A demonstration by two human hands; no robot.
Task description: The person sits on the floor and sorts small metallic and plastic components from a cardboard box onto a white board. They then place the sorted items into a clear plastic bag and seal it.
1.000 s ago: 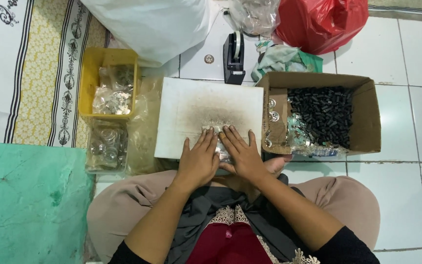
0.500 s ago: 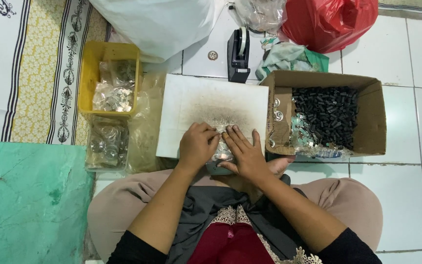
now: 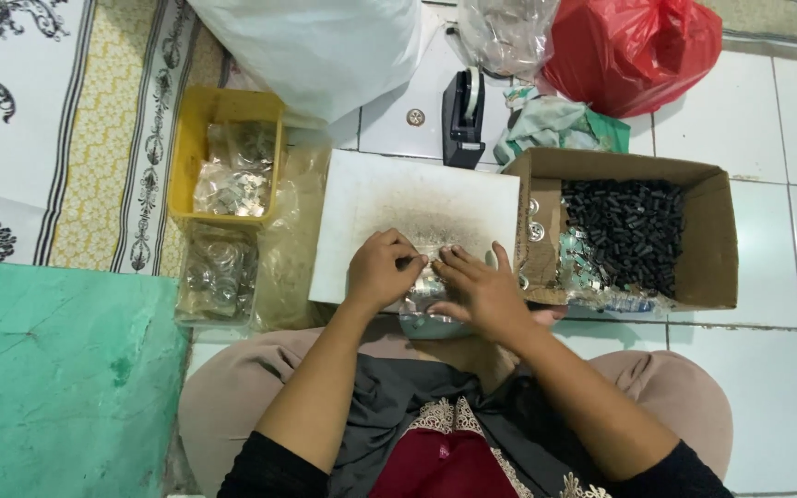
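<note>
Both hands are placed at the near edge of the white board (image 3: 398, 198). The left hand (image 3: 382, 272) is curled, fingertips pinched on small silvery metal pieces (image 3: 428, 288). The right hand (image 3: 483, 293) is laid flat over the same pieces, fingers extended. A cardboard box (image 3: 694, 231) of black parts is positioned right; a yellow tray (image 3: 191, 138) left.

Matt cardboard box (image 3: 712, 240), glossy tiled floor (image 3: 786, 120).
</note>
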